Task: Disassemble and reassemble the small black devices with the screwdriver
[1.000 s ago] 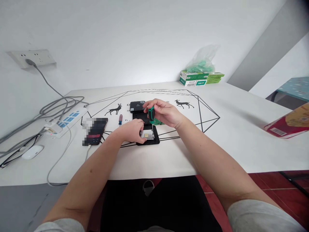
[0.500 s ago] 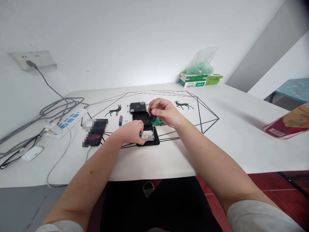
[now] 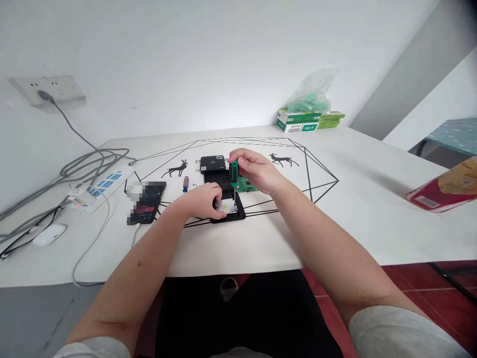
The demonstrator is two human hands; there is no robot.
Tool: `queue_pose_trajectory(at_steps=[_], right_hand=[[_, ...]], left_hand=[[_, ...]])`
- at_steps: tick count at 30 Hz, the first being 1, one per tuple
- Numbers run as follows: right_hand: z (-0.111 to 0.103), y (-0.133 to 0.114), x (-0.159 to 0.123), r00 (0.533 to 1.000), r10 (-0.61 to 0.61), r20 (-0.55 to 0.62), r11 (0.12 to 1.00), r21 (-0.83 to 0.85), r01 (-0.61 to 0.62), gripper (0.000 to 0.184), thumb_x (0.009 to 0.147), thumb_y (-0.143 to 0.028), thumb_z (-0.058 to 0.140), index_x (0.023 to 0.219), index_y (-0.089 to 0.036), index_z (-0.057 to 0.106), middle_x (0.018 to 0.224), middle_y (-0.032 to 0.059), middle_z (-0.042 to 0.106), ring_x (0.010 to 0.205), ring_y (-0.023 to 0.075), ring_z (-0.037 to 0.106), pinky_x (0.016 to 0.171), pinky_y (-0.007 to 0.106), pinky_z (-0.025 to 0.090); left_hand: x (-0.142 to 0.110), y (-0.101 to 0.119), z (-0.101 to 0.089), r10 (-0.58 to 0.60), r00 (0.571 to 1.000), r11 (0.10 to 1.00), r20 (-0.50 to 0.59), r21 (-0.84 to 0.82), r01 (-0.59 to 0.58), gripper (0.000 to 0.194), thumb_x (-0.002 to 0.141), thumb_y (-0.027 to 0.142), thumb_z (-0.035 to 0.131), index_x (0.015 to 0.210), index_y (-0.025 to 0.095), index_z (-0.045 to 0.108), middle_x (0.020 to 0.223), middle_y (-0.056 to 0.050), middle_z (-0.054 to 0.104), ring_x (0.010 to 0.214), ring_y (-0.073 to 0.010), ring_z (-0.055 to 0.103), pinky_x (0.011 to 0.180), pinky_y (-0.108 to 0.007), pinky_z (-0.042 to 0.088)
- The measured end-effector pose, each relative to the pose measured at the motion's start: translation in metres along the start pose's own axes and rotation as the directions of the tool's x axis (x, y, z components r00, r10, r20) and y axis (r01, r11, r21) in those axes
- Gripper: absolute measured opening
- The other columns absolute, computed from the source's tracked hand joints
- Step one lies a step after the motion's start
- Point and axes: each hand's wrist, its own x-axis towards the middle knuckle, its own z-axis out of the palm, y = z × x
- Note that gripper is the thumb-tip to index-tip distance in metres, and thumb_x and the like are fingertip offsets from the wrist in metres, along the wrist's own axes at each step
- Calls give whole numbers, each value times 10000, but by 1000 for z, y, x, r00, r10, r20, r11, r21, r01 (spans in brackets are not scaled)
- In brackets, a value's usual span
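My right hand (image 3: 255,170) grips a green and black screwdriver (image 3: 233,174) by its handle, held upright. Its shaft points down onto the right side of a metal plate (image 3: 225,206) inside an open black plastic casing (image 3: 238,216). My left hand (image 3: 206,200) is curled around the casing's left side and steadies it, with the thumb at the near edge. Behind the casing lie another black casing part (image 3: 215,177), a black lid with labels (image 3: 212,163) and a green circuit board (image 3: 246,184), partly covered by my right hand.
A second, smaller screwdriver (image 3: 186,184) lies left of the casing parts. Further left are a phone (image 3: 152,204) on a cable, a power strip (image 3: 108,184) and a white earbud case (image 3: 49,234). Green-white boxes (image 3: 298,121) stand by the wall; a red-yellow package (image 3: 443,191) is at right.
My right hand has turned the screwdriver, and its green handle now shows more fully between the fingers. My left hand stays on the casing. The view has shifted slightly.
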Motion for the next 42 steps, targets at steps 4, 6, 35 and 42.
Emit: queue_pose_trajectory(at_steps=[4,6,35,42], right_hand=[[1,0,0,1000,-22,-15,1000,9,22,403,813,-608,935,948,-248,815,1007,6,667,829,138,565,704,286,469],[1,1,1,998,-48,-29,999,24,49,397,724,-530,1017,875,-242,789,928,-12,656,808,133,569,688,279,463],[2,0,0,996,-87,8,995,-58,87,332,784,-432,967,953,-247,748,976,11,723,875,166,642,772,327,534],[4,-3,-3,1000,-15,6,1000,22,15,156,853,-258,704,991,-248,776,1173,53,796,1124,245,713,948,427,565]], left_hand=[[-2,-3,-1,2,1000,1000,31,-13,-2,444,765,610,818,925,265,589,1291,-83,654,1306,-360,593,1021,-435,523],[-3,-5,-2,-11,999,1000,47,-4,11,467,754,633,833,950,268,619,1389,-88,639,1422,-390,522,1154,-489,460],[-5,-9,-1,-87,996,995,35,42,85,470,763,672,784,956,268,641,1430,-92,666,1424,-402,586,1321,-617,276],[-6,-8,-6,-67,996,997,64,34,64,503,753,697,791,982,276,640,1472,-92,649,1499,-423,505,1242,-551,406]])
